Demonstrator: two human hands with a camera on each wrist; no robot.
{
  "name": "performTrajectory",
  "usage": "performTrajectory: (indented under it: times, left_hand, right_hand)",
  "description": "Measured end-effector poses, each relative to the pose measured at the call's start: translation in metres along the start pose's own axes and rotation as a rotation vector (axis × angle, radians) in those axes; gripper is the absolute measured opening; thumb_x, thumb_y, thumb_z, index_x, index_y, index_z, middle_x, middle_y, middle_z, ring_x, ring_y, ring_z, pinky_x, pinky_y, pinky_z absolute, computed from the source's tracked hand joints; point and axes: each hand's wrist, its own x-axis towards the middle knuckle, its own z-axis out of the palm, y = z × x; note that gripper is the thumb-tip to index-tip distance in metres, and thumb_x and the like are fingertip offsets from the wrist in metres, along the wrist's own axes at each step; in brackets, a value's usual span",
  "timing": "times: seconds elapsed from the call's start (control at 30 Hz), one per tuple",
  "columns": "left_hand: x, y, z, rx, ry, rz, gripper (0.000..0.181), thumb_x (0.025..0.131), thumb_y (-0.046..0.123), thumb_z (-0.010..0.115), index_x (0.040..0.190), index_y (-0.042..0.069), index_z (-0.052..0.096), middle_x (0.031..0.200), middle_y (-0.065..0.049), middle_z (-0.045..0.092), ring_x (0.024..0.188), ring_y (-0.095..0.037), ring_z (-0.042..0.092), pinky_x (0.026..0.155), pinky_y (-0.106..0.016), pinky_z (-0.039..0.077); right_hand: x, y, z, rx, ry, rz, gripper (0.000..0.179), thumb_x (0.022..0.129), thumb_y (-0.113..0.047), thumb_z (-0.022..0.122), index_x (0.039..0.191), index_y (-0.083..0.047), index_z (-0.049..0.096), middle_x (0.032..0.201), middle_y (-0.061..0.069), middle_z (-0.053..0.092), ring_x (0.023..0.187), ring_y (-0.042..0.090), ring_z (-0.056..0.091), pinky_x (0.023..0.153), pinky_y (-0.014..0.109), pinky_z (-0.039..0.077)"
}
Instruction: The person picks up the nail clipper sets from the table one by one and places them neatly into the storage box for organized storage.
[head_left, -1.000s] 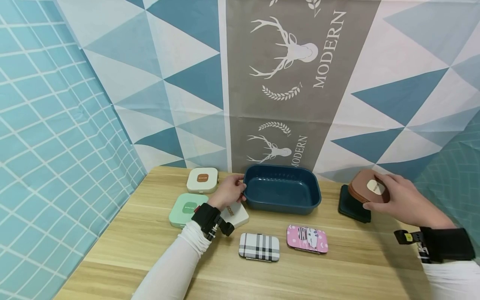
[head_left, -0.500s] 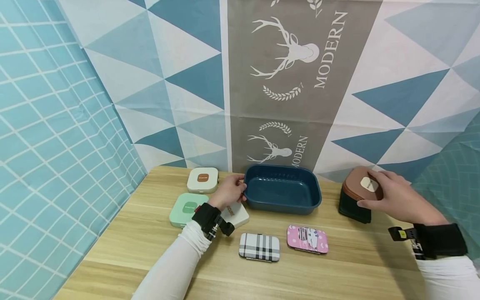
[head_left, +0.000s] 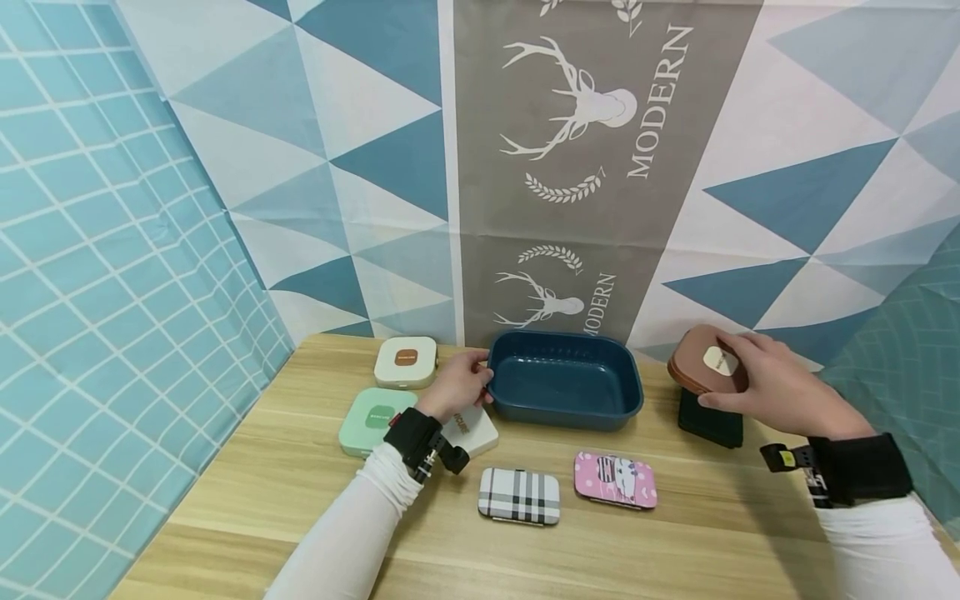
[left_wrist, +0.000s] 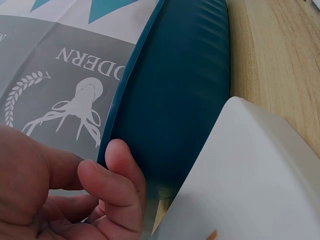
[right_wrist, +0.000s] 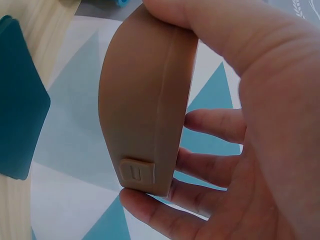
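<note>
My right hand (head_left: 780, 387) grips a brown square manicure case (head_left: 688, 367) with rounded corners and a cream label. It is held above the table, between the dark blue rectangular tub (head_left: 562, 387) and a dark green case (head_left: 711, 425). In the right wrist view, the thumb and fingers hold the edges of the brown case, and its small latch shows. My left hand (head_left: 459, 385) pinches the tub's left rim, seen close up in the left wrist view. Just under that hand lies a white case (head_left: 480, 433), partly hidden by the wrist. The tub has nothing inside.
Left of the tub are a cream case (head_left: 405, 375) with a brown label and a mint green case (head_left: 360, 425). In front lie a plaid case (head_left: 518, 496) and a pink cat case (head_left: 596, 477). A patterned cloth wall (head_left: 375, 167) stands behind.
My right hand has moved left with the brown case, from the right of the dark green case to above its left side, toward the tub. The left hand stays on the tub's rim.
</note>
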Motion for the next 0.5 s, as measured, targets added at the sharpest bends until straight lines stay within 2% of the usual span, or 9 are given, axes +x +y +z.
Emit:
performTrajectory:
  times: [0.13, 0.27, 0.5]
  left_hand:
    - [0.0, 0.001, 0.0, -0.003, 0.004, 0.001, 0.048, 0.111, 0.002, 0.048, 0.159, -0.005, 0.042, 0.097, -0.021, 0.063, 0.065, -0.022, 0.063, 0.056, -0.028, 0.048]
    - [-0.001, 0.001, 0.0, -0.006, 0.008, 0.006, 0.048, 0.111, 0.001, 0.048, 0.159, -0.005, 0.042, 0.096, -0.021, 0.063, 0.065, -0.022, 0.063, 0.056, -0.028, 0.048]
    - [0.0, -0.001, 0.0, 0.014, 0.007, -0.005, 0.048, 0.112, 0.003, 0.048, 0.159, -0.004, 0.043, 0.095, -0.02, 0.063, 0.066, -0.025, 0.064, 0.055, -0.027, 0.047]
  right_hand:
    - [0.006, -0.002, 0.0, -0.002, -0.001, -0.013, 0.109, 0.085, -0.055, 0.087, 0.161, 0.005, 0.036, 0.117, 0.016, 0.056, 0.093, 0.025, 0.052, 0.074, 0.041, 0.046]
    - [0.012, -0.004, 0.001, -0.003, 0.0, -0.035, 0.107, 0.085, -0.049, 0.09, 0.159, 0.007, 0.038, 0.11, 0.013, 0.057, 0.086, 0.019, 0.052, 0.07, 0.037, 0.045]
    - [0.019, -0.009, 0.005, -0.01, 0.025, -0.085, 0.101, 0.083, -0.045, 0.092, 0.154, 0.009, 0.045, 0.102, 0.008, 0.056, 0.081, 0.016, 0.049, 0.068, 0.035, 0.044]
